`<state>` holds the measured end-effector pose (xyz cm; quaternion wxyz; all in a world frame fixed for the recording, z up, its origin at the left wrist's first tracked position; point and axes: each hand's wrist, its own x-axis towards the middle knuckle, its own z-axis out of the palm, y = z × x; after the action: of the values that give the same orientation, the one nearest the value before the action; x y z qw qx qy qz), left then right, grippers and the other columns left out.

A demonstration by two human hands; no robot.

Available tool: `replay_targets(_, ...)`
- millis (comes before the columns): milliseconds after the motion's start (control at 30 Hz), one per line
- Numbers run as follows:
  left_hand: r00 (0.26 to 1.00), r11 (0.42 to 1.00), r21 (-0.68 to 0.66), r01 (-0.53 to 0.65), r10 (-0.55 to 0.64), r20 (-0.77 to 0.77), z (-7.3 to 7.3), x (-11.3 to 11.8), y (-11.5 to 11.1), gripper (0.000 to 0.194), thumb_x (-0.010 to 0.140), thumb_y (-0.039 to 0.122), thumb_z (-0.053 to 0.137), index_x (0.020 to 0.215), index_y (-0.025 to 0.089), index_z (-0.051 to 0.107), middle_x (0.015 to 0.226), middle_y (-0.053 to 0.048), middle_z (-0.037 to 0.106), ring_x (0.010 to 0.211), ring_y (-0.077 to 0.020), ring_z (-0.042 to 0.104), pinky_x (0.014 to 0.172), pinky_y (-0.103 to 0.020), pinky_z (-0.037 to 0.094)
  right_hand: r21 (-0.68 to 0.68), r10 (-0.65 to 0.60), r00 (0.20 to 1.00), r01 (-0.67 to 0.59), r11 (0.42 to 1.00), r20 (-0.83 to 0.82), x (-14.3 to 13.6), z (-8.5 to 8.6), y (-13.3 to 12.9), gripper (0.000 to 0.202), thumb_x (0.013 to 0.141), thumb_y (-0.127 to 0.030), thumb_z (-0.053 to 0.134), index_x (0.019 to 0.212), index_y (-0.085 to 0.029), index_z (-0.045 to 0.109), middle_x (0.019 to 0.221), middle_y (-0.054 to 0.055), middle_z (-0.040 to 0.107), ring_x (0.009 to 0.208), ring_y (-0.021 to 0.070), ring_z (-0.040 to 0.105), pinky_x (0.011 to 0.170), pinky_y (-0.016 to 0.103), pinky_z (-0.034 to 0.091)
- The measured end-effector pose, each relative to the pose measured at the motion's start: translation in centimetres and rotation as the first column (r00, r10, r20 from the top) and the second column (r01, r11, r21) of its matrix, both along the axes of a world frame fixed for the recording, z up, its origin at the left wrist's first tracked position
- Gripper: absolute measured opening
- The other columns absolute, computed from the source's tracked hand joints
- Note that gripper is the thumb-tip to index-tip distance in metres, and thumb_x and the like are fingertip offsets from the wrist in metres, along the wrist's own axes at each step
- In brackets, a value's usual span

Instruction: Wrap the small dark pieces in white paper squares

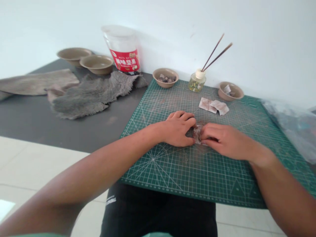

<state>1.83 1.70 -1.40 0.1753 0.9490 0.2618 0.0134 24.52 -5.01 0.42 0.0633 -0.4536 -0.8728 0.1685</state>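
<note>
A small whitish piece with brown stains (197,134), like paper or thin cloth, lies on the green cutting mat (158,174) between my two hands. From its left side, my left hand (179,128) grips its edge with thumb and forefinger while the other fingers rest bent on the mat. Pinched closed, my right hand (219,138) presses on the right side of the same piece. Its fingers hide part of it, so I cannot make out anything inside. Beyond my hands are two flat stained white pieces (214,106), one overlapping the other.
At the mat's back edge are a bowl of dark lumps (165,84), a reed diffuser (197,81) and a bowl with white packets (230,94). Grey hide pieces (86,95), two bowls (97,67) and a red-labelled tub (125,59) occupy the left. A clear plastic bag (296,125) lies right.
</note>
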Motion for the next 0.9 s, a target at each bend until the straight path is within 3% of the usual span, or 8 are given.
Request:
replay_targets(167, 1.000, 1.000, 0.014, -0.010, 0.010, -0.003, -0.10, 0.00, 0.04, 0.055, 0.086, 0.059, 0.053, 0.128, 0.024, 0.049, 0.159, -0.010, 0.029, 0.146, -0.0358, 0.021, 0.117, -0.055, 0.022, 0.111, -0.114, 0.993, 0.110, 0.988, 0.035, -0.10, 0.09, 0.04, 0.013, 0.097, -0.025, 0.051, 0.091, -0.022, 0.062, 0.095, 0.004, 0.064, 0.087, 0.0206, 0.062, 0.078, 0.034, 0.046)
replay_targets(333, 1.000, 1.000, -0.003, 0.002, -0.002, -0.005, 0.05, 0.03, 0.00, 0.055, 0.086, 0.058, 0.053, 0.128, 0.023, 0.049, 0.160, -0.010, 0.028, 0.146, -0.0354, 0.021, 0.116, -0.054, 0.024, -0.014, 0.026, 0.999, -0.025, 1.000, 0.029, -0.31, 0.18, -0.22, 0.011, 0.097, -0.026, 0.053, 0.093, -0.023, 0.063, 0.098, 0.003, 0.065, 0.086, 0.0183, 0.062, 0.076, 0.031, 0.046)
replay_targets(467, 1.000, 1.000, 0.004, -0.013, 0.013, -0.014, 0.08, 0.04, 0.01, 0.053, 0.086, 0.057, 0.054, 0.128, 0.025, 0.049, 0.160, -0.009, 0.029, 0.146, -0.0351, 0.021, 0.117, -0.055, 0.023, 0.139, -0.101, 0.994, 0.096, 0.986, 0.031, -0.21, -0.08, 0.07, 0.013, 0.097, -0.024, 0.050, 0.096, -0.022, 0.063, 0.100, 0.005, 0.065, 0.090, 0.0211, 0.063, 0.078, 0.034, 0.046)
replay_targets(567, 1.000, 1.000, 0.002, -0.017, 0.017, -0.015, 0.06, 0.05, 0.03, 0.056, 0.086, 0.058, 0.054, 0.129, 0.024, 0.048, 0.160, -0.009, 0.028, 0.146, -0.0354, 0.021, 0.116, -0.055, 0.023, 0.052, -0.047, 0.999, 0.046, 0.998, 0.021, 0.11, 0.12, 0.12, 0.010, 0.095, -0.023, 0.054, 0.089, -0.022, 0.063, 0.092, 0.003, 0.066, 0.085, 0.0196, 0.063, 0.075, 0.032, 0.046)
replay_targets(667, 1.000, 1.000, -0.006, 0.002, -0.002, -0.013, 0.08, 0.04, 0.05, 0.055, 0.086, 0.058, 0.053, 0.129, 0.024, 0.049, 0.160, -0.010, 0.029, 0.146, -0.0349, 0.021, 0.117, -0.054, 0.024, -0.030, 0.044, 0.999, -0.044, 0.999, -0.030, -0.13, 0.16, -0.08, 0.012, 0.096, -0.024, 0.054, 0.091, -0.023, 0.065, 0.097, 0.003, 0.067, 0.087, 0.0188, 0.063, 0.076, 0.031, 0.047)
replay_targets(800, 1.000, 1.000, 0.006, -0.011, 0.011, -0.005, 0.00, 0.03, 0.09, 0.056, 0.086, 0.058, 0.054, 0.130, 0.023, 0.049, 0.160, -0.010, 0.028, 0.146, -0.0358, 0.021, 0.117, -0.055, 0.023, 0.074, -0.111, 0.994, 0.111, 0.991, -0.015, 0.00, 0.09, 0.10, 0.014, 0.096, -0.023, 0.052, 0.093, -0.022, 0.065, 0.096, 0.004, 0.068, 0.086, 0.0200, 0.064, 0.076, 0.033, 0.046)
replay_targets(900, 1.000, 1.000, 0.008, -0.013, 0.013, -0.005, -0.03, 0.02, 0.11, 0.058, 0.085, 0.059, 0.055, 0.131, 0.024, 0.048, 0.160, -0.010, 0.027, 0.146, -0.0360, 0.020, 0.117, -0.055, 0.023, -0.014, -0.051, 0.999, 0.051, 0.999, 0.019, 0.33, 0.36, 0.10, 0.013, 0.096, -0.022, 0.053, 0.091, -0.022, 0.064, 0.092, 0.003, 0.067, 0.083, 0.0185, 0.063, 0.075, 0.032, 0.046)
